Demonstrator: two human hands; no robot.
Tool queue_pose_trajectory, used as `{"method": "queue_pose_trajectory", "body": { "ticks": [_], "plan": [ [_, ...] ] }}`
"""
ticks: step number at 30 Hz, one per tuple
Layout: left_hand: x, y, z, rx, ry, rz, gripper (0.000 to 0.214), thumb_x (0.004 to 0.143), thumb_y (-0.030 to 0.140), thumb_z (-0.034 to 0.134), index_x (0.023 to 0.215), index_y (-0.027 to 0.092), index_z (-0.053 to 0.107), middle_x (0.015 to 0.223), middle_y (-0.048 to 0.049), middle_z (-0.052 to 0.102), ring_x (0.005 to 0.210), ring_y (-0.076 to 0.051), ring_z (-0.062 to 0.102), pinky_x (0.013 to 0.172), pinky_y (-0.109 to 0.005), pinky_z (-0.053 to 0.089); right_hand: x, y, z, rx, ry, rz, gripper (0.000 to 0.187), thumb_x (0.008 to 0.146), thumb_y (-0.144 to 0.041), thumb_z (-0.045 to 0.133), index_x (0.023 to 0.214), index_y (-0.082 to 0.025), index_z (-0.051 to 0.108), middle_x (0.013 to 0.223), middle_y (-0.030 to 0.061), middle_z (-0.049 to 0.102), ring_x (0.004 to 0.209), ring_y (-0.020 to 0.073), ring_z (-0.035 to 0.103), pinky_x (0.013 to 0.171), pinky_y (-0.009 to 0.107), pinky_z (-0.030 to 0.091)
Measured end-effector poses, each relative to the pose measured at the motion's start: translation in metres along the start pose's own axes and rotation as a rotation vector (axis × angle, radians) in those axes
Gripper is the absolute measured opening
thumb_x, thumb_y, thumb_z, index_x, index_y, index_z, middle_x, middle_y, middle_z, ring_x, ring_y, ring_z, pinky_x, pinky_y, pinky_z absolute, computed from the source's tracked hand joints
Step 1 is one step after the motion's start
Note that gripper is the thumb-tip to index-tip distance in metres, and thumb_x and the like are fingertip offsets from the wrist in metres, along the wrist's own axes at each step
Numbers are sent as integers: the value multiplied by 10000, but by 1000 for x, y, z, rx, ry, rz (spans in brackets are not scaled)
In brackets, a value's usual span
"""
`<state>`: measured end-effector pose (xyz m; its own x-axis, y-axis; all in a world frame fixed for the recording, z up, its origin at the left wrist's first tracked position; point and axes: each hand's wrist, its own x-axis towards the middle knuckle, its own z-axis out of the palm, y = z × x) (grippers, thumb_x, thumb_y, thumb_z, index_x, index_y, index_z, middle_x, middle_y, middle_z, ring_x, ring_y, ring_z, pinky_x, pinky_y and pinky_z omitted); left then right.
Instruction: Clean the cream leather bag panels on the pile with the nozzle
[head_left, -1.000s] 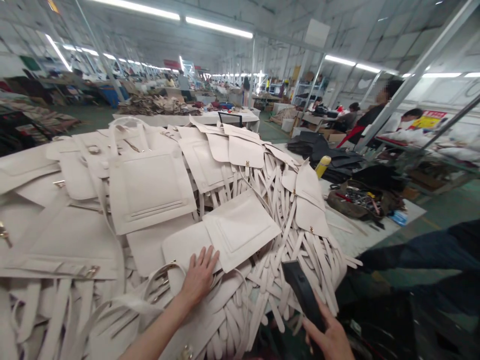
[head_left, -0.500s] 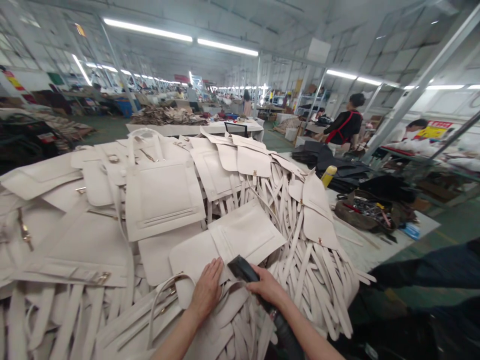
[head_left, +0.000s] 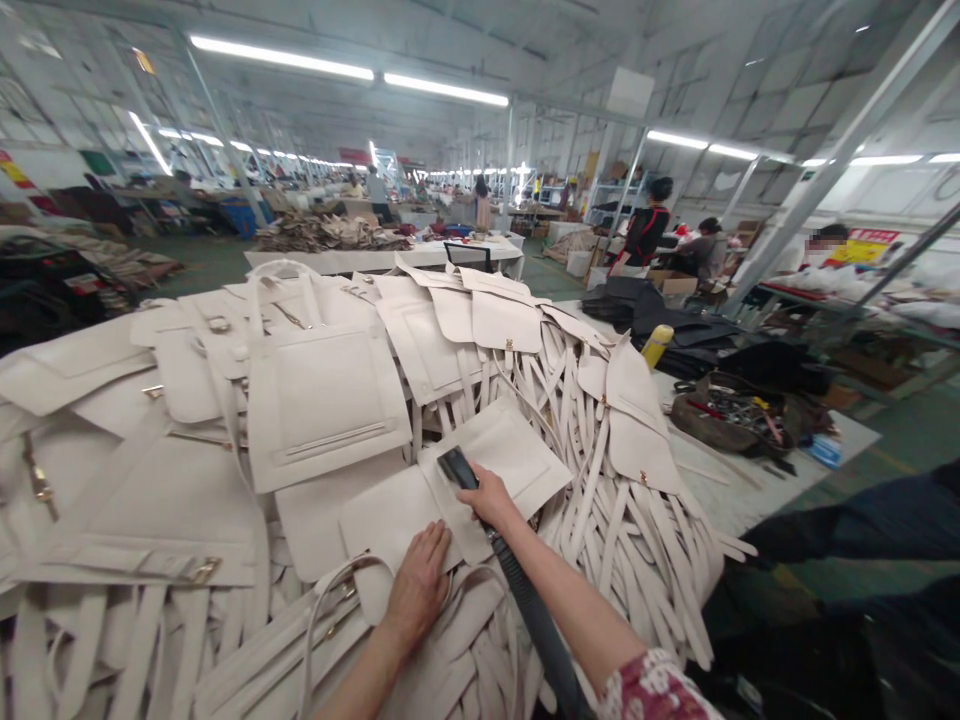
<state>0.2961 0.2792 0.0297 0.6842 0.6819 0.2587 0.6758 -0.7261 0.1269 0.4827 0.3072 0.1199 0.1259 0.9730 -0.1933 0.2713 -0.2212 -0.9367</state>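
Two hands on a heap of cream leather pieces

The left hand (head_left: 420, 592) lies flat, fingers spread, pressing a cream leather panel (head_left: 390, 520) just beyond its fingertips. The right hand (head_left: 487, 497) is curled shut around a long black tool (head_left: 517, 600), whose head rests on a second cream panel (head_left: 517, 460) directly beyond that hand. Loose straps (head_left: 637, 560) hang off the bench to the right of the right hand; a tray of tools (head_left: 731, 410) sits farther right.
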Motion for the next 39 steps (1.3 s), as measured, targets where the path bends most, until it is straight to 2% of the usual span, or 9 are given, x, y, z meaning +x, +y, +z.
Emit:
{"method": "queue_pose_trajectory", "body": {
  "ticks": [3, 8, 14, 20, 25, 29, 32, 36, 39],
  "plan": [
    [-2, -1, 3, -11, 15, 5, 628, 659, 65, 383, 1285, 96, 339, 1366, -122, 326, 1282, -238, 230, 1028, -446, 297, -24, -1, -23, 12, 29, -12, 471, 674, -219, 515, 1143, -227, 478, 609, -64, 440, 419, 63, 436, 411, 181, 401],
    [-4, -4, 6, -30, 51, 21, 622, 666, 72, 398, 1285, 87, 337, 1355, -131, 343, 1275, -242, 245, 1026, -445, 298, -100, 6, -50, 46, -98, 52, 505, 627, -196, 519, 1132, -218, 515, 558, -73, 429, 379, 61, 381, 381, 196, 411],
    [-4, -7, 3, -47, 24, 34, 607, 662, 73, 399, 1267, 77, 365, 1352, -131, 349, 1270, -252, 255, 1024, -445, 299, -148, 18, -18, 104, -226, 123, 596, 589, -122, 487, 1173, -241, 501, 556, -77, 472, 365, 47, 360, 360, 160, 382],
    [-3, -17, 7, -55, 40, 67, 563, 693, 112, 405, 1255, 87, 384, 1332, -133, 379, 1254, -253, 289, 1010, -432, 314, -135, 31, 2, 82, 103, 70, 620, 588, -125, 513, 1194, -253, 479, 662, -52, 573, 404, 62, 419, 383, 169, 377],
    [1, -10, 1, 61, 59, 75, 671, 647, 44, 386, 1308, 132, 311, 1306, -123, 406, 1228, -248, 322, 998, -417, 300, -118, 51, -57, 88, 357, 121, 533, 704, -254, 461, 1231, -206, 403, 529, -61, 464, 373, 96, 442, 349, 196, 377],
    [16, 19, -20, 231, -14, -45, 706, 697, -43, 334, 1320, 287, 294, 1142, -103, 513, 1105, -255, 429, 933, -452, 310, -93, 70, -104, 112, 331, 150, 465, 659, -256, 499, 1118, -183, 491, 479, -76, 416, 333, 94, 415, 326, 209, 379],
    [30, 33, -26, 250, -85, -129, 614, 736, -33, 331, 1250, 291, 419, 1057, -99, 542, 984, -244, 480, 871, -438, 344, -69, 78, -116, 140, 302, 141, 407, 651, -273, 495, 1040, -160, 530, 444, -80, 397, 320, 102, 408, 330, 228, 391],
    [47, 27, -36, 173, -168, -174, 592, 708, -46, 333, 1159, 290, 520, 1075, -79, 555, 967, -227, 501, 847, -386, 378, -58, 73, -122, 186, 276, 73, 481, 677, -315, 491, 1132, -161, 470, 462, -74, 423, 348, 113, 434, 353, 229, 394],
    [64, 20, -75, -43, -184, -241, 497, 707, 6, 364, 1047, 283, 597, 971, -43, 604, 910, -198, 542, 781, -296, 421, -73, 71, -139, 244, 307, 53, 661, 686, -389, 522, 1270, -156, 321, 503, -53, 507, 391, 133, 481, 377, 231, 398]
  ]
}}
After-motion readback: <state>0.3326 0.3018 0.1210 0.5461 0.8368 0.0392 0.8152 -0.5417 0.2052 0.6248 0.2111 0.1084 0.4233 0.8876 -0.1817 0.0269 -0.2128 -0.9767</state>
